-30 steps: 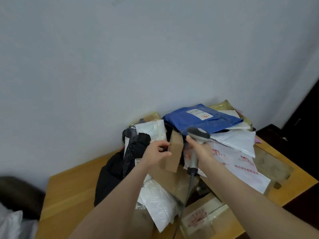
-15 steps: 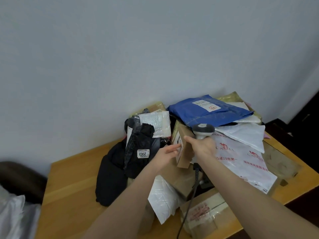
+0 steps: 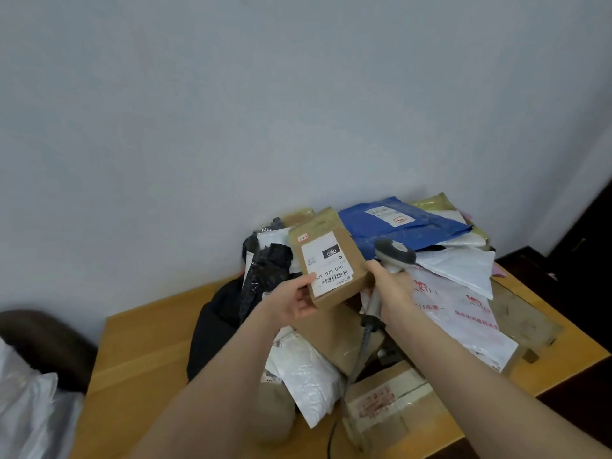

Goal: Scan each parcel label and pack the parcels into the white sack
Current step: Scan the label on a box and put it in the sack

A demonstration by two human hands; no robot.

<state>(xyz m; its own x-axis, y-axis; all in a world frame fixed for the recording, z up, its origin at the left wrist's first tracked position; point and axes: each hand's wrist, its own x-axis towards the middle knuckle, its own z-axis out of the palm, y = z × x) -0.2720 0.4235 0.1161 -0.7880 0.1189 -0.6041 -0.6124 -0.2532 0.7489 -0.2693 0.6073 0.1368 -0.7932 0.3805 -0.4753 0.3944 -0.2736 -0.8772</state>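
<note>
Pale wall fills most of the view, with a wooden table pushed against it and heaped with parcels.

My left hand grasps a small cardboard box by its near corner. The thumb lies across the edge of the white label, and the fingers are curled underneath, out of sight. The box is lifted clear of the pile and tilted, its label face turned up toward me and the barcode at the near end.

My right hand is wrapped around the handle of the grey scanner, and its thumb tip is just beside the box's right edge. The scanner's head sits right next to the box at about the same height. Its cable drops from the handle down across the parcels.

Below the box lies a larger brown carton, and a white padded bag is nearer to me. Black bags are slumped to the left of the box. A blue mailer rests on top at the back. A white mailer with red print spreads out to the right.

Off the table's left side, at the lower edge of the view, the white sack shows as a crumpled fold, well apart from the box.
</note>
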